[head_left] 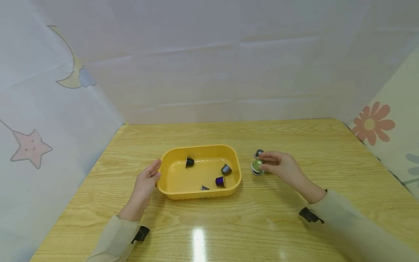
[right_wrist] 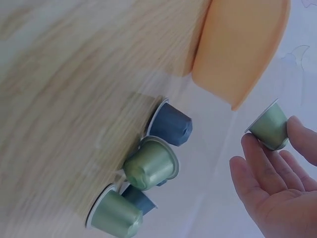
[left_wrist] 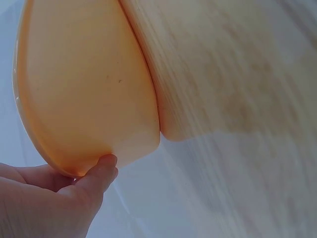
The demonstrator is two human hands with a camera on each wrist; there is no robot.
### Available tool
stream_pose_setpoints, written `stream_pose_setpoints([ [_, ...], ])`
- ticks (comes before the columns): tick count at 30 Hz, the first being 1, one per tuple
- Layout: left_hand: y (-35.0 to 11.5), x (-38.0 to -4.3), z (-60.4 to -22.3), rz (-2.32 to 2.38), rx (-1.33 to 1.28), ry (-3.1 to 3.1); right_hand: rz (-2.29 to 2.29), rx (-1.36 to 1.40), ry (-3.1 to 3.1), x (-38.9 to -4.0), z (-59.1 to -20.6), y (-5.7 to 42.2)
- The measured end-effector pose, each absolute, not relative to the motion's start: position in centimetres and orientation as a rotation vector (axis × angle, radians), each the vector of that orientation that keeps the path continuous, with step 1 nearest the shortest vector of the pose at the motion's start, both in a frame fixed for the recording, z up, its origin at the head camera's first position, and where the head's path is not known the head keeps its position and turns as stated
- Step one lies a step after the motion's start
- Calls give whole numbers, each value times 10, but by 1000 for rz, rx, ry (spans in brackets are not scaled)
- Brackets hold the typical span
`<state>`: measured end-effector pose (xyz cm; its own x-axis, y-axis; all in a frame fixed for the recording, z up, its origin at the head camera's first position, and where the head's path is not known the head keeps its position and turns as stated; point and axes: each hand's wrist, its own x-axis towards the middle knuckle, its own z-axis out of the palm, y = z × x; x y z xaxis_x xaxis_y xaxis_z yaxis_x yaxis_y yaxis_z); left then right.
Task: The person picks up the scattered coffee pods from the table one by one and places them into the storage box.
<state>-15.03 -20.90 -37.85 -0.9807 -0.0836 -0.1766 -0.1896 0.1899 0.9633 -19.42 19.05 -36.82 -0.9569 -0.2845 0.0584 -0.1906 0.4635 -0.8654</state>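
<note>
A pale backdrop (head_left: 203, 83) is standing around a wood-grained table (head_left: 183, 225), showing a pink star (head_left: 31, 148) and a yellow moon (head_left: 76, 69) on its left side. The left hand (head_left: 145, 183) is gripping the left end of a yellow tray (head_left: 196, 195); its thumb is pressing the outer wall and its other fingers are lying beyond the rim, nearly together with the wall between them.

Inside the tray, a black capsule (head_left: 189, 162) is lying toward the back, a light grey capsule (head_left: 204, 187) is partly hiding behind the front wall, and a purple capsule (head_left: 220, 181) is lying just in front of a dark grey capsule (head_left: 226, 169).

Right of the tray, two green capsules (right_wrist: 151, 163) and two dark blue capsules (right_wrist: 171, 124) are clustering on the table, overlapping in view. Beside them, the right hand (head_left: 283, 167) is pinching a raised green capsule (right_wrist: 271, 128) between thumb and fingers, these parting only by its width. Farther right, a coral flower (head_left: 373, 123) is decorating the backdrop.
</note>
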Motion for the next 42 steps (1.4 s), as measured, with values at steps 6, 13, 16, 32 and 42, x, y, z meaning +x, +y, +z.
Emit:
stream_pose_setpoints([
  [6, -209, -151, -379, 1934, -279, 2351, -1543, -446, 2606, -194, -363, 184],
  [13, -209, -151, -378, 1929, -281, 2357, -1566, -461, 2588, -195, -359, 174],
  [16, -209, -150, -378, 1930, -279, 2357, -1569, -475, 2591, -196, -358, 170],
  [32, -209, -151, -378, 1943, -301, 2344, -1610, -480, 2540, -199, -351, 150],
  [42, -209, -151, -378, 1944, -291, 2343, -1674, -484, 2509, -201, -350, 132],
])
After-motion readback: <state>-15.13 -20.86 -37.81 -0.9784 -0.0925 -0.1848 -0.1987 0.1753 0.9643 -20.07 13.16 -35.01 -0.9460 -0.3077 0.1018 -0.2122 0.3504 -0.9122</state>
